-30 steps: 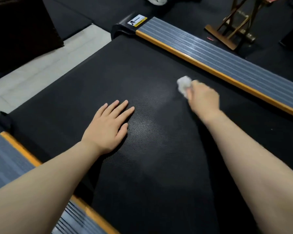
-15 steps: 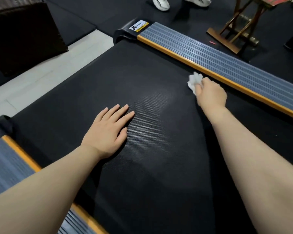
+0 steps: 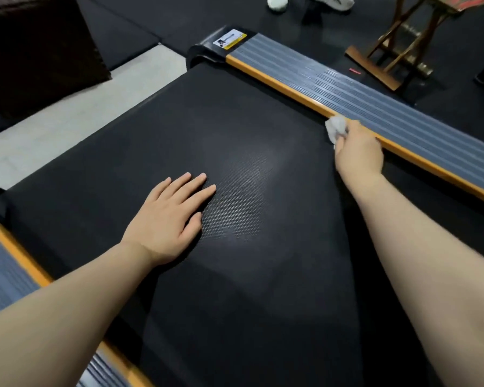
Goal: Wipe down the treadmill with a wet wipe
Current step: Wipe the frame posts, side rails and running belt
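Observation:
The treadmill's black textured belt [image 3: 213, 127] fills the middle of the view. An orange strip and a grey ribbed side rail [image 3: 380, 113] run along its right edge. My right hand [image 3: 356, 153] grips a crumpled white wet wipe [image 3: 336, 129] and holds it against the belt's right edge, touching the orange strip. My left hand [image 3: 169, 216] rests flat on the belt with its fingers straight and spread, holding nothing.
A second grey rail with an orange strip [image 3: 14, 255] lies at the lower left. A wooden folding stand [image 3: 394, 51] sits on the dark floor beyond the right rail. White shoes [image 3: 277, 2] are at the top. A dark box [image 3: 37, 51] stands at the upper left beside light floor tiles.
My right hand has slid the wipe across the belt to the right, from mid-belt to the orange strip of the right rail. My left hand has stayed flat in place.

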### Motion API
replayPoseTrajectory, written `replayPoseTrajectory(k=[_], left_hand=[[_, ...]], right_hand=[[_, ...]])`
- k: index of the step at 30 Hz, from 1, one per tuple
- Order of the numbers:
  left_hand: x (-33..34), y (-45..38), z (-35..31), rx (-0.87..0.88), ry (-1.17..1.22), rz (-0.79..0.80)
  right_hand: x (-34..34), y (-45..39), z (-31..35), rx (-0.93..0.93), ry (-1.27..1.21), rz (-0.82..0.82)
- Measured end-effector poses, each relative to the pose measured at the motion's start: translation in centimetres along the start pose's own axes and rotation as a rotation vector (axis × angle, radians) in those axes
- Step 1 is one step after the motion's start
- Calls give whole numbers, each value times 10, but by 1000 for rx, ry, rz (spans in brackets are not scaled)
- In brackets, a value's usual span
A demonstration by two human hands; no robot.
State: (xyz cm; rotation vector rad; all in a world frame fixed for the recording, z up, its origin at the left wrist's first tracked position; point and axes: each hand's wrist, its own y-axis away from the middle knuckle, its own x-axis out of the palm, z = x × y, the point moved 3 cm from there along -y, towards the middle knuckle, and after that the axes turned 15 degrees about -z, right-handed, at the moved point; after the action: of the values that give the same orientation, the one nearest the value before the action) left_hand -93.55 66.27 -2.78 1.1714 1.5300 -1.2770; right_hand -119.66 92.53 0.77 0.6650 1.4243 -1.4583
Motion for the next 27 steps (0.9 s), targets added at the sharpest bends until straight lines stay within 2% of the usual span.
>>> replayPoseTrajectory(k=[2,4,6,11,14,16,18,20,22,26,27], left_hand=[[-1,0,0,-9,0,7],[-2,-1,-1,-15,-8,8],[-2,0,-1,-12,-7,8],[-3,-1,0,-8,-16,-1],[-3,-1,1,-7,-16,3],[-4,-2,1,-4,-13,4],[-4,-2,1,-5,-13,1],[-2,0,1,-3,-8,-3],[-2,-1,1,2,-8,-10],[-1,-1,1,-1,-10,-15],[-1,-1,1,-1,-8,-13]], right_hand=[[-4,33,22,-105,-81,50],[-13,63,37,-242,-152,180],[-17,58,32,-294,-142,204],[-7,-6,0,-141,7,80],[4,-9,4,-38,67,11],[7,4,12,-71,30,-8],[10,12,18,-183,8,16],[13,-2,19,-303,90,17],[18,-25,19,-298,161,43],[19,-21,47,-31,-17,19],[14,-6,60,-47,-91,0]])
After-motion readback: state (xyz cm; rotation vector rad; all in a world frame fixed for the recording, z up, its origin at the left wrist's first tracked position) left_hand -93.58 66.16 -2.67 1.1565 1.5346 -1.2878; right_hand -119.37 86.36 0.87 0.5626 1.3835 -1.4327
